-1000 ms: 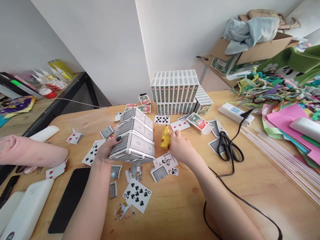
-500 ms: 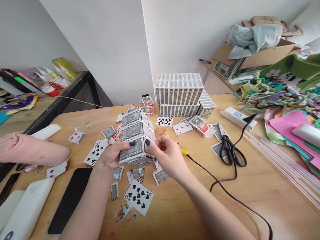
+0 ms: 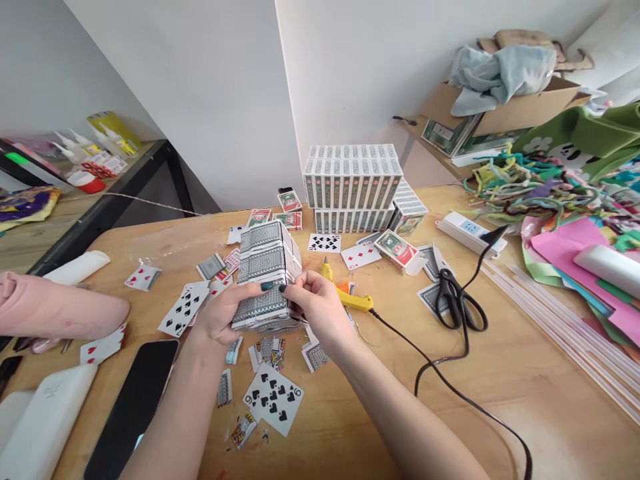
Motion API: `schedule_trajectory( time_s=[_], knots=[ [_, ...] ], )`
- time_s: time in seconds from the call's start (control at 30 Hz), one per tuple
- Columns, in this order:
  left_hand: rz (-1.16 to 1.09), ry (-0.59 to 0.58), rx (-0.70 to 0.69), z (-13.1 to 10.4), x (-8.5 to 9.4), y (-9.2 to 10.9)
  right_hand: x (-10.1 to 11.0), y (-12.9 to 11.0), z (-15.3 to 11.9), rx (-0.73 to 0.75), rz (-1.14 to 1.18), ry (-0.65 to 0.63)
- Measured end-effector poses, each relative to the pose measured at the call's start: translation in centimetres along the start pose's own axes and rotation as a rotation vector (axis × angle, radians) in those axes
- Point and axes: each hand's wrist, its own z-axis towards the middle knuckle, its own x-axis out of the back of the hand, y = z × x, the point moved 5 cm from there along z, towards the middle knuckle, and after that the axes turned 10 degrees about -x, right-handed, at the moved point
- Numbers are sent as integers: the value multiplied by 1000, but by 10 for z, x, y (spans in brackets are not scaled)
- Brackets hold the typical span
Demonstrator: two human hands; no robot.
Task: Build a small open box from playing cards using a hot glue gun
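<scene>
Wooden table (image 3: 370,407) below; left hand (image 3: 220,313) around card-covered box (image 3: 263,267).

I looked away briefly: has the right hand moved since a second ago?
Yes. Judged against the scissors, the right hand has moved left, away from them, to the card-covered box.

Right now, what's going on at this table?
A person holds a block-like piece covered in playing cards in both bare hands: the left hand grips its near left side, and the right hand is at its right side, the thumbs close together. A yellow glue gun lies just beyond the right hand. Loose and cut cards are scattered around, with black-handled scissors off to the right and stacked card boxes behind.
</scene>
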Motion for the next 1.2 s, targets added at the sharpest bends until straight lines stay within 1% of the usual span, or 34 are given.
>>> schedule_trajectory(
  time_s=[0.1,0.2,0.27,0.37,0.47,0.53,0.6,0.7,0.8,0.87,1.03,1.13,1.2],
  knots=[
    [-31,69,43,-3,-3,0,2,0,1,-17,23,30],
    [-78,56,31,-3,-8,1,3,1,3,-24,24,61],
    [-90,44,28,-3,-11,1,4,1,4,7,-5,83],
    [-103,43,39,-3,-13,0,4,1,6,96,-106,121],
    [-102,44,22,-3,-14,0,3,-3,6,222,-278,193],
    [-106,27,2,-3,-14,0,2,-5,5,296,-377,232],
    [-107,-2,-2,-3,-15,-1,1,-7,3,348,-447,246],
    [-103,-47,-19,-4,-16,-3,0,-7,0,388,-511,241],
    [-111,-74,-51,-4,-18,-4,1,-6,-1,403,-502,214],
    [-114,-71,-55,-5,-19,-6,2,-4,0,399,-466,183],
    [-113,-54,-77,-7,-21,-5,5,3,2,333,-362,96],
    [-62,-44,-79,-12,-25,-2,6,4,-1,332,-341,69],
    [1,-40,-122,-18,-29,4,6,6,-3,335,-343,73]
  ],
)
